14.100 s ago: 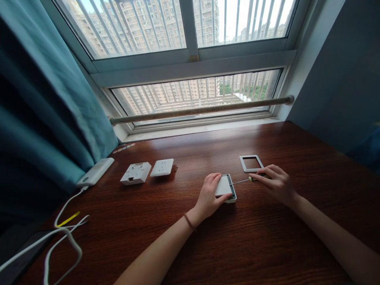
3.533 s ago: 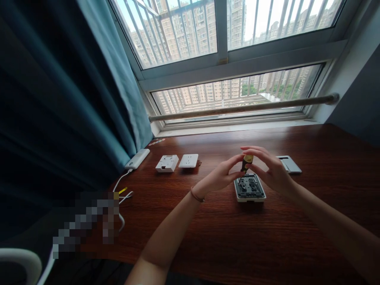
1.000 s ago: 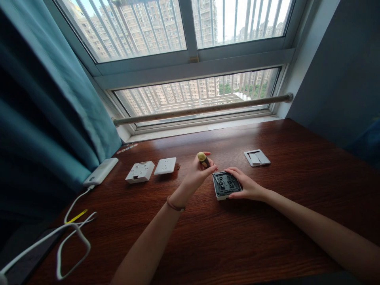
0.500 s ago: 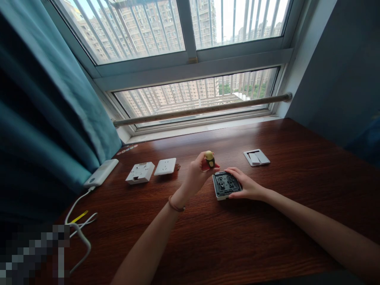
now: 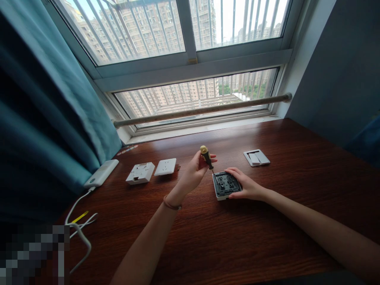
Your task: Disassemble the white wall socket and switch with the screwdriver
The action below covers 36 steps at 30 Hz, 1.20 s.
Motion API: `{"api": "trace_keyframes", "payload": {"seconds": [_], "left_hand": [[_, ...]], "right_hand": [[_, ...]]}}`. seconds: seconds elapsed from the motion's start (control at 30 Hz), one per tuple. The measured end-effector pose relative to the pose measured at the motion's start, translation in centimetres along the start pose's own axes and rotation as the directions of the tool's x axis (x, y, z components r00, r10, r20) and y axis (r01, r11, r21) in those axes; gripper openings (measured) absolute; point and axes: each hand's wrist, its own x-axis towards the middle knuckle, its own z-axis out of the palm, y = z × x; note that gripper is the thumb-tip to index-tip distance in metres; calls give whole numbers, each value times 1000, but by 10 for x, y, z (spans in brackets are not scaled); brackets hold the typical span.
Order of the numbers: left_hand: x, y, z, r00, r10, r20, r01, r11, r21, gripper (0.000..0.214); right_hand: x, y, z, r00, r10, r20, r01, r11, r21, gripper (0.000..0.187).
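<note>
The left hand (image 5: pixel 193 174) pinches the screwdriver (image 5: pixel 207 156) by its dark and yellow handle between thumb and fingers, with some fingertips reaching out to the right behind it. The screwdriver tilts, its butt up to the left, and its thin shaft slopes down to the right onto the left part of the switch (image 5: pixel 228 185); whether the tip sits in a screw is too small to tell. The switch lies right of the middle of the desk (image 5: pixel 208 245), its dark inner face up and its white rim showing at the left and near sides. The right hand (image 5: pixel 247 187) grips it from the right, thumb along the near edge and fingers over the far edge, so the switch is clasped between them. A brown band (image 5: pixel 171 203) circles the left wrist. Beyond the right hand, farther off and to the right, a white frame (image 5: pixel 264 159) lies flat with a white panel (image 5: pixel 253 159) in its opening. To the left of the left hand, well apart from the switch, are a white box (image 5: pixel 140 173), a socket (image 5: pixel 165 167) just right of it, and small screws (image 5: pixel 178 168) beside the socket's right edge. At the far left, a power bank (image 5: pixel 101 173) lies by the curtain (image 5: pixel 89 118), a white cable (image 5: pixel 74 202) running from its near end.
</note>
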Motion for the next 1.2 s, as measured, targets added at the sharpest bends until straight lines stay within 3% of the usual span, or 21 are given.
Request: {"api": "trace_keyframes", "payload": {"seconds": [0.3, 0.37, 0.53, 0.63, 0.73, 0.9, 0.97, 1.2], "left_hand": [[1, -10, 5, 965, 158, -211, -68, 922, 380, 69], [0, -10, 6, 968, 153, -200, -77, 935, 346, 69], [-2, -4, 4, 999, 40, -8, -39, 995, 94, 58], [-3, 0, 2, 999, 30, 43, -30, 999, 11, 53], [-3, 0, 1, 999, 36, 26, -37, 998, 52, 52], [-1, -6, 2, 987, 122, -105, -79, 934, 349, 61], [-1, -7, 3, 978, 167, -129, -105, 914, 391, 65], [-2, -2, 2, 997, 77, 23, -78, 994, 71, 49]], "right_hand": [[0, 2, 1, 1000, 0, 0, 0, 1000, -8, 87], [0, 3, 1, 1000, -5, -4, 5, 1000, -1, 87], [0, 1, 0, 1000, -7, -3, 7, 1000, -3, 86], [0, 1, 0, 1000, -3, -3, 3, 1000, 2, 86], [0, 1, 0, 1000, 3, -2, -3, 1000, 5, 87], [0, 1, 0, 1000, 4, 6, -4, 1000, 0, 86], [0, 2, 0, 1000, 1, 4, -1, 1000, 2, 87], [-1, 1, 0, 1000, 4, 0, -4, 1000, 8, 86]]}}
